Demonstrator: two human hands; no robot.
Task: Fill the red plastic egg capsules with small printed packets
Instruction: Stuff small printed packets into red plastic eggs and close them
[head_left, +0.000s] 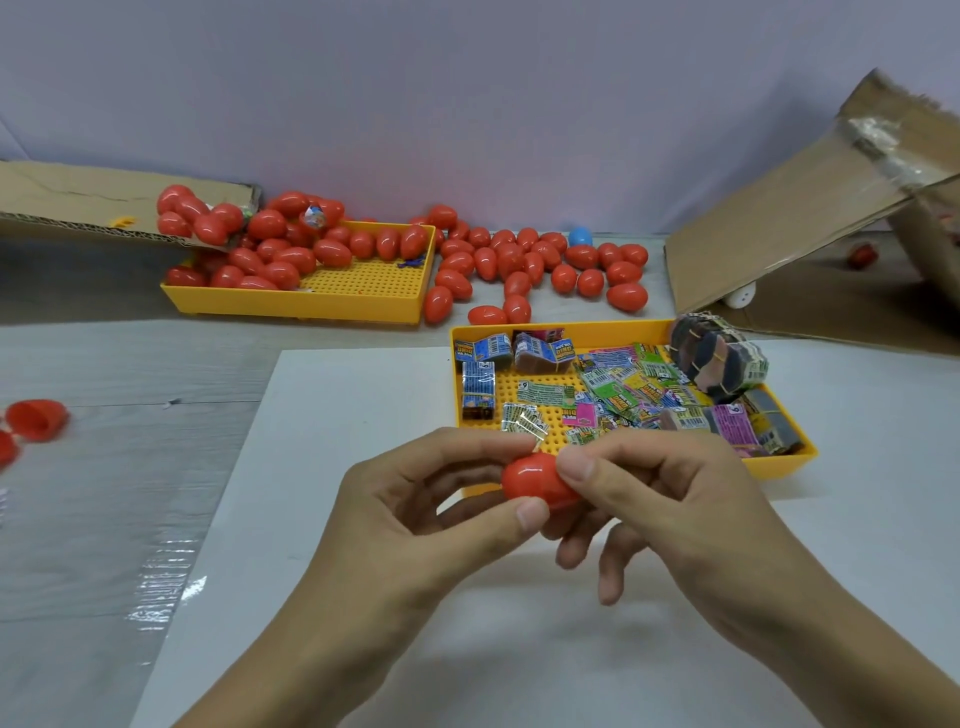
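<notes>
I am pinching the light, slippery egg (535, 480) between my left hand (415, 512) and right hand (670, 499), fingertips gripping its two ends.

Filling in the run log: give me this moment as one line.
step: closing egg | hands: left hand and right hand grip red egg | packets: yellow tray behind

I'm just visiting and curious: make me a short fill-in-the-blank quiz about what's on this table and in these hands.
1. Both hands, the left hand and the right hand, hold one ____ egg capsule.
2. The printed packets lie in a ____ tray.
3. Among the loose red eggs at the back sits a single ____ egg.
4. A tilted ____ box stands at the far right.

Missing words: red; yellow; blue; cardboard
</notes>
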